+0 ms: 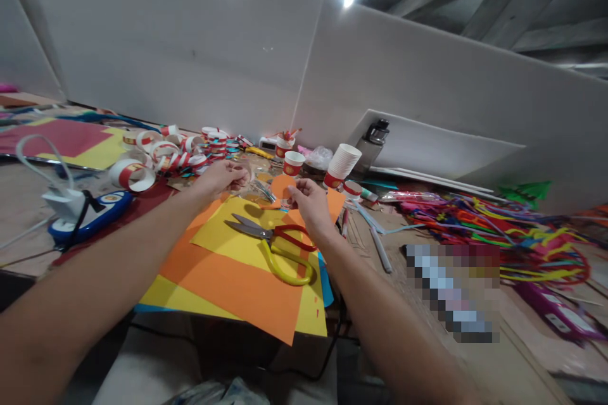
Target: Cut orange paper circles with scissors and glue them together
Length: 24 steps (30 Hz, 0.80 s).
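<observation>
Between the thumb and fingers of my right hand (311,202) is a round orange paper disc (282,187), held above the sheets. My left hand (228,177) is closed in a pinch to the left of the disc; what is in its fingertips, if anything, is too small to make out. Below both hands lie a yellow paper sheet (223,240) and an orange paper sheet (228,280), overlapping. On them rest scissors (266,235) with one red and one yellow handle, blades spread and pointing left.
Behind my hands stand a paper cup (294,163), a stack of cups (342,164) and a dark bottle (372,147). Cut cup rings (135,175) and a blue power strip (90,218) lie left. Coloured pipe cleaners (513,221) spread right, beyond a grey pen-like stick (380,250).
</observation>
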Motion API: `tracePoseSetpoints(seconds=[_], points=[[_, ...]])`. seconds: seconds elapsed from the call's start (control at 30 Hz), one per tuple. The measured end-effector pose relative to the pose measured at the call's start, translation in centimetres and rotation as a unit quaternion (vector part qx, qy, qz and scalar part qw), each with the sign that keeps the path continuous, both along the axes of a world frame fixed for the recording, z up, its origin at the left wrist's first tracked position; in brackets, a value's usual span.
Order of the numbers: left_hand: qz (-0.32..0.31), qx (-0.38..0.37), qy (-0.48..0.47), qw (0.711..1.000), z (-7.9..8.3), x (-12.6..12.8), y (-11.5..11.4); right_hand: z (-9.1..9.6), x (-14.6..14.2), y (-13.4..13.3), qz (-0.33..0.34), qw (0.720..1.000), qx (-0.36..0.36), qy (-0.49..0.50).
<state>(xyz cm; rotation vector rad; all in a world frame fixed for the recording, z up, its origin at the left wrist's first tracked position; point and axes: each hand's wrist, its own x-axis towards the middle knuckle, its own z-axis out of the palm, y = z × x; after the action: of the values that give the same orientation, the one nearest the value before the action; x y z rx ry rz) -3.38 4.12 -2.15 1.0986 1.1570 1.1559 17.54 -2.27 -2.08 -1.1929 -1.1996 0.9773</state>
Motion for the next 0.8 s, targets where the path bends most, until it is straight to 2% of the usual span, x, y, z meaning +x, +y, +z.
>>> tracePoseSetpoints(seconds=[0.17, 0.27, 0.4, 0.47, 0.5, 0.57, 0.6, 0.67, 0.73, 0.8], points=[[-0.049, -0.005, 0.1, 0.994, -1.2, -0.5, 0.4, -0.2, -0.1, 0.0, -0.001, 0.999, -0.023, -0.042], [-0.025, 0.005, 0.197, 0.98, -1.5, -0.8, 0.4, -0.4, -0.1, 0.1, 0.002, 0.998, -0.027, -0.053], [0.009, 0.091, 0.347, 0.934, -0.8, -1.4, 0.9, -0.5, -0.1, 0.1, 0.004, 0.998, -0.027, -0.058], [0.055, 0.158, 0.373, 0.912, -0.3, -1.4, 1.1, -0.4, -0.1, 0.0, 0.003, 0.998, -0.024, -0.051], [0.077, 0.189, 0.358, 0.911, 0.0, -1.2, 1.0, -0.3, -0.2, 0.0, 0.003, 0.999, -0.02, -0.047], [0.083, 0.219, 0.273, 0.933, 0.4, -0.4, 0.5, -0.1, -0.2, -0.1, 0.001, 0.999, -0.003, -0.042], [0.049, 0.208, 0.206, 0.955, 0.6, 0.1, 0.1, 0.0, -0.2, -0.2, 0.0, 0.999, 0.008, -0.04], [-0.062, 0.118, 0.044, 0.99, 0.7, 1.3, -1.1, 0.1, -0.3, -0.4, -0.004, 0.999, 0.034, -0.039], [-0.15, 0.056, -0.038, 0.986, 0.7, 2.6, -2.2, 0.2, -0.3, -0.5, -0.011, 0.997, 0.053, -0.047], [-0.202, 0.055, -0.063, 0.976, 0.6, 3.4, -3.1, 0.2, -0.4, -0.6, -0.014, 0.996, 0.065, -0.063]])
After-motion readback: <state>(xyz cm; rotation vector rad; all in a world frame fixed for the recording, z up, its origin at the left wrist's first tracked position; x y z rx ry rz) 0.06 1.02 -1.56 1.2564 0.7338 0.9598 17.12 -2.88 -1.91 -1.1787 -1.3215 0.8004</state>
